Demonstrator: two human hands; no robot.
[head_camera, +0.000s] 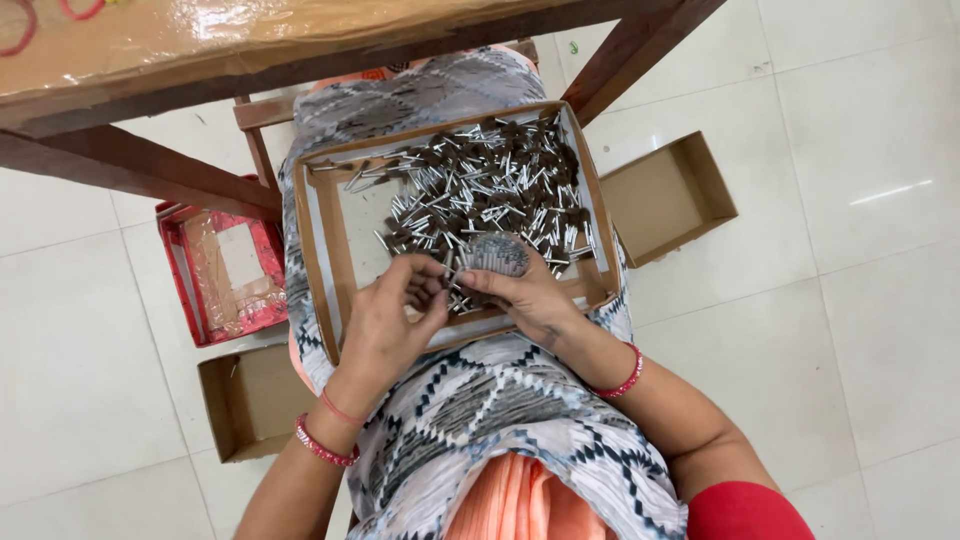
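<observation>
A floor of large pale tiles fills the view, seen from above. A wooden table with a glossy wrapped top crosses the upper left, cut off by the frame edge, its slanted legs running down on either side. The person sits below it in a grey, white and black patterned garment, with a shallow cardboard tray resting on the lap.

Around the lap lie three more boxes: an open brown box on the right, a red box lined with clear film on the left, partly under a table leg, and another brown box lower left, partly hidden by the left forearm.

Inside the tray lies a loose heap of small dark-tipped sticks with pale silvery shafts, spread over its upper and right part; single pieces are too small to make out clearly.

The right hand closes around a round bundle of sticks, ends facing up, at the tray's near edge. The left hand sits just beside it, fingers curled inward and pinching a few sticks against the bundle; how many cannot be told. Pink bangles ring both wrists.
</observation>
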